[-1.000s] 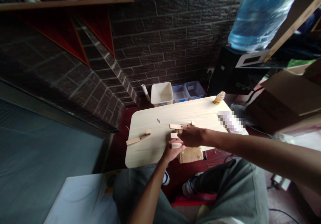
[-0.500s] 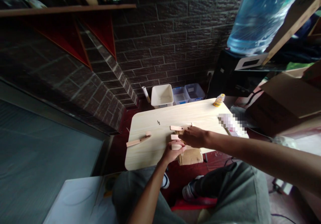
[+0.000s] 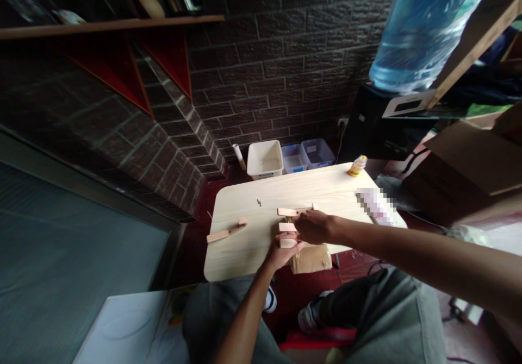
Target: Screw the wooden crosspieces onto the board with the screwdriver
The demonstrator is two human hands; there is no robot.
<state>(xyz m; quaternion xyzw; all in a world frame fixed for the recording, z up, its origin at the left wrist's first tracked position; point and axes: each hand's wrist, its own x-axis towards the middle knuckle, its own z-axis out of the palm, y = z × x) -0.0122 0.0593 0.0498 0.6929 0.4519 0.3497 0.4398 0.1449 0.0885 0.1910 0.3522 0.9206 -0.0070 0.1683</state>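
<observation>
Your left hand [image 3: 281, 254] is holding the near block [image 3: 287, 243], best kept steady, while your right hand [image 3: 313, 228] is hiding any grip.

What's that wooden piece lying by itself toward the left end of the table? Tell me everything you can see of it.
The wooden piece is long, narrow and pale, with a pinkish tint. It lies slantwise on the light tabletop, its near end at about the table's left edge. The other end points inward and carries a short, blocky part. A dark spot, perhaps a hole, shows along it. Only the tabletop is seen touching it.
</observation>
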